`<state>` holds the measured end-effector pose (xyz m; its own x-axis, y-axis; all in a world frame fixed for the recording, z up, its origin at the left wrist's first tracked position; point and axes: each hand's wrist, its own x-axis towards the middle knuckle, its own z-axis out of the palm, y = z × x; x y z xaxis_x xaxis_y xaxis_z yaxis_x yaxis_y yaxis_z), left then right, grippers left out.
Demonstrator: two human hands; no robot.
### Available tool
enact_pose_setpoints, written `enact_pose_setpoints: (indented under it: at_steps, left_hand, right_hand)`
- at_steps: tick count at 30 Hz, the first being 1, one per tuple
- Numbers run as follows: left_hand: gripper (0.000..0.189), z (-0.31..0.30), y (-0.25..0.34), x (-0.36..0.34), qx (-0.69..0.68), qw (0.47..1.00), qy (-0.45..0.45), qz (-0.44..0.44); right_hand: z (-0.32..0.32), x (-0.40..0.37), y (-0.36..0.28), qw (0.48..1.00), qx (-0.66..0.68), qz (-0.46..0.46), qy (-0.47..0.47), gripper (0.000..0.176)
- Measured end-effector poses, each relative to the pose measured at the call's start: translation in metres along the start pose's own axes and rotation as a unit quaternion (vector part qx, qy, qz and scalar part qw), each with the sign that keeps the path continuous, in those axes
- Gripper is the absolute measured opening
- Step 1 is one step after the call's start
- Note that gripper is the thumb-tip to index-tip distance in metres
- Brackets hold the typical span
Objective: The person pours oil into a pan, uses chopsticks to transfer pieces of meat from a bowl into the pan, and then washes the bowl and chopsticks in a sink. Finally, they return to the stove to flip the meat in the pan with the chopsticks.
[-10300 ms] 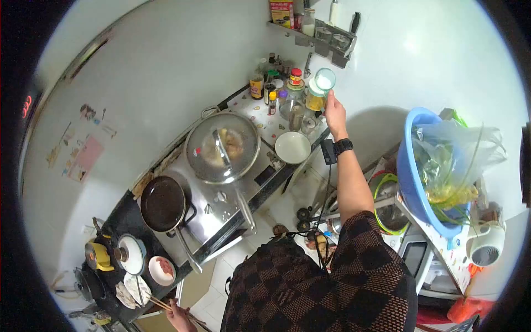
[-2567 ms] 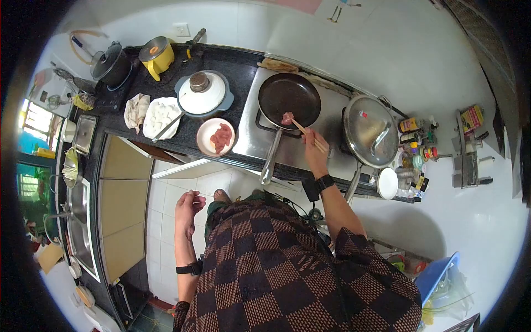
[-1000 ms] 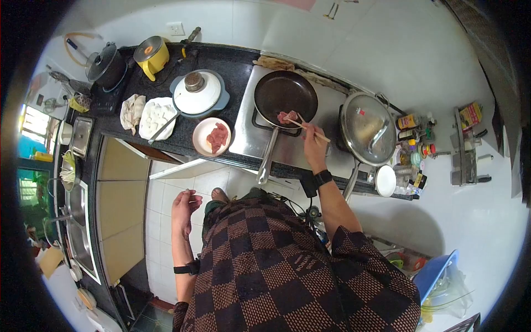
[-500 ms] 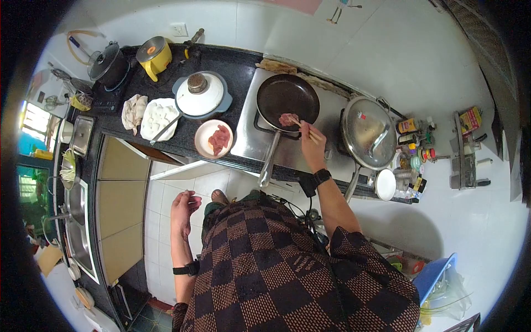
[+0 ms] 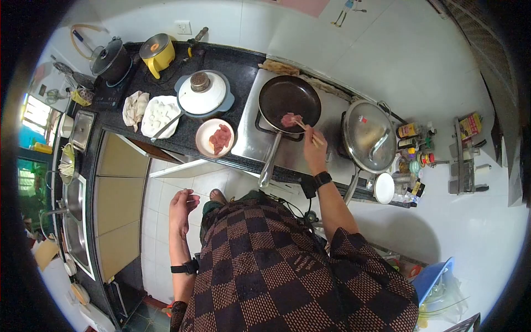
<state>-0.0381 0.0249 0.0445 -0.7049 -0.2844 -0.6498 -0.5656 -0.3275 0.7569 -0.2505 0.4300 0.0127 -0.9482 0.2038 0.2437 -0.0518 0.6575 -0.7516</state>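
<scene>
My right hand (image 5: 315, 148) is closed around wooden chopsticks (image 5: 301, 125), whose tips touch a clump of raw meat (image 5: 290, 119) in the near part of a dark frying pan (image 5: 285, 99). The pan sits on the steel stove, its handle pointing toward me. Left of the stove, a white bowl (image 5: 202, 138) holds more meat slices (image 5: 220, 139). My left hand (image 5: 184, 205) hangs over the floor below the counter edge, holding nothing, its fingers loosely curled and apart.
A lidded pan (image 5: 369, 135) stands on the right burner, beside bottles and jars. Left of the frying pan are a white-lidded pot (image 5: 202, 99), a white dish with a spoon (image 5: 159, 116), a cloth (image 5: 134, 110), a yellow kettle (image 5: 157, 57) and a black pot (image 5: 111, 61).
The meat and chopstick tips have shifted slightly inward from the pan's near edge. My right hand has moved a little down and right. My left hand has barely moved.
</scene>
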Motion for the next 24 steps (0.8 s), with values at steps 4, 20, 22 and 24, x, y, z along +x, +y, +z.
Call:
enact_pose_setpoints:
  at_steps: [4, 20, 22, 24]
  left_hand:
    - [0.029, -0.002, -0.003, 0.004, -0.005, 1.0, -0.005, 0.005]
    - [0.032, -0.023, -0.007, -0.008, -0.001, 0.999, 0.035, 0.001]
    - [0.032, -0.026, -0.008, -0.008, -0.002, 0.999, 0.05, 0.0]
    - [0.031, -0.026, -0.003, -0.009, -0.005, 0.999, 0.048, 0.002]
  right_hand:
    - [-0.006, 0.009, 0.001, 0.999, 0.0, 0.002, 0.048, 0.038]
    - [0.026, 0.034, 0.009, 1.0, 0.015, 0.012, 0.0, 0.042]
    - [0.029, 0.035, 0.011, 0.992, 0.088, 0.063, 0.069, 0.043]
    - [0.021, 0.039, 0.007, 0.992, 0.077, 0.082, 0.059, 0.043]
